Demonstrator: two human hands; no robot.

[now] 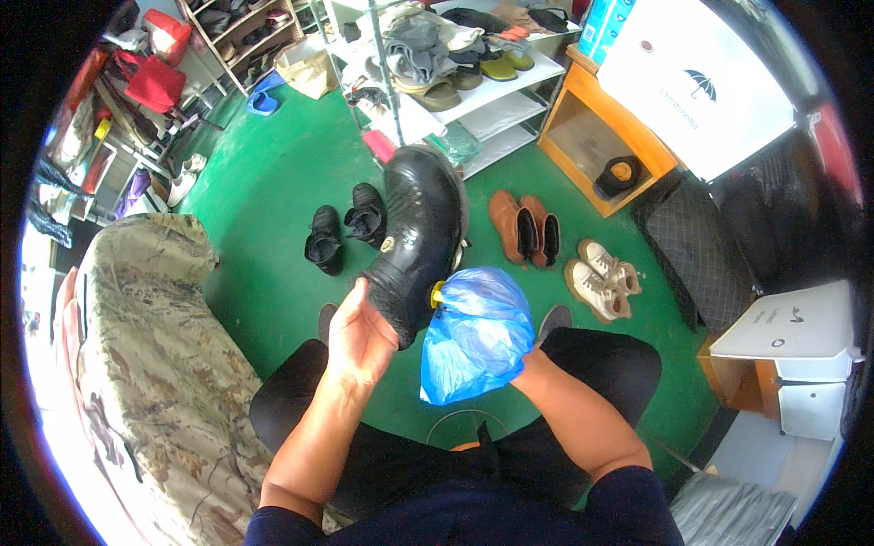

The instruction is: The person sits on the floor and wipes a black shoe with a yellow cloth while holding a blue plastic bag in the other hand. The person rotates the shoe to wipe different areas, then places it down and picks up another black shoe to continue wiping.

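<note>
My left hand (358, 334) holds a glossy black boot (420, 218) by its ribbed cuff, palm up, with the fingers hidden behind it. The boot is raised, toe pointing away from me, and carries a small round emblem on its side. My right hand (524, 368) is mostly hidden by a bunched blue plastic bag (478, 334) that it holds against the boot's cuff. A small yellow piece (437, 294) shows where bag and boot meet; what it belongs to I cannot tell.
On the green floor stand black ankle boots (324, 239), brown boots (522, 228) and white sneakers (601, 280). A loaded shelf rack (502, 102) is ahead. To the left lies a camouflage cloth cover (157, 341); to the right, a wooden cabinet (580, 143) and a white box (696, 75).
</note>
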